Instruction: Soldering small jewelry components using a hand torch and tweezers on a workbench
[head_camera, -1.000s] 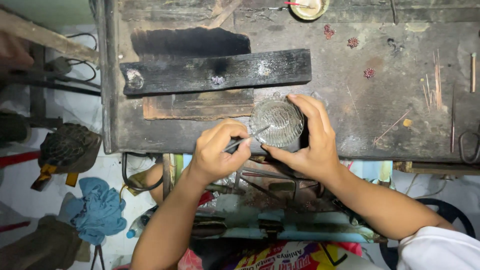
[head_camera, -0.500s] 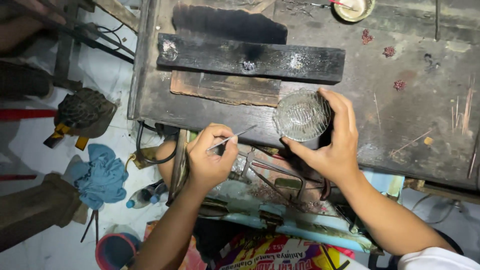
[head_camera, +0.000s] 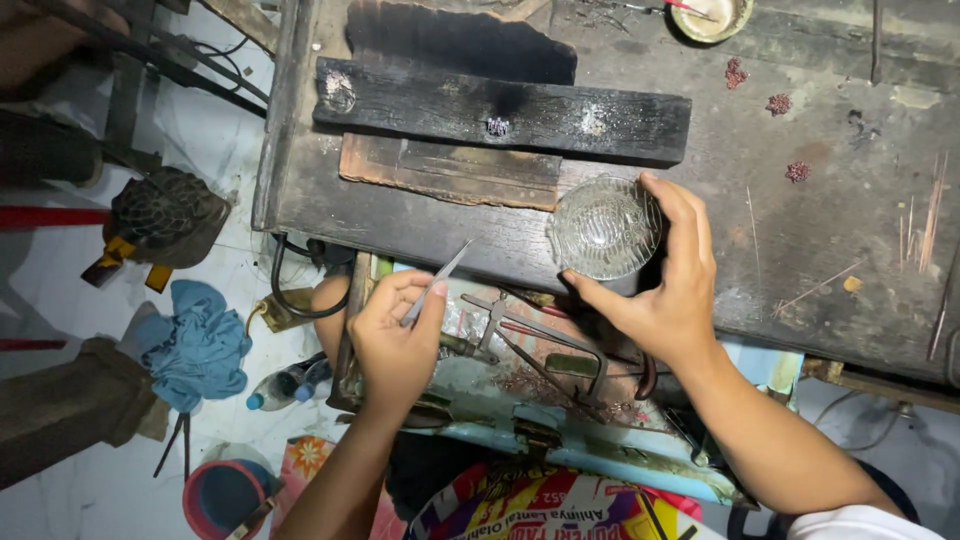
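Left hand (head_camera: 395, 340) pinching tweezers (head_camera: 437, 283), right hand (head_camera: 665, 280) gripping round wire disc (head_camera: 603, 228) — colourful printed sack (head_camera: 560, 510) below

Only one printed package: a sack or bag (head_camera: 540, 510) at bottom centre, under the bench's front edge, between the forearms. Bold yellow, red and purple-blue panels with lettering, crumpled and partly cut off by frame. No labels, signs or screens elsewhere.
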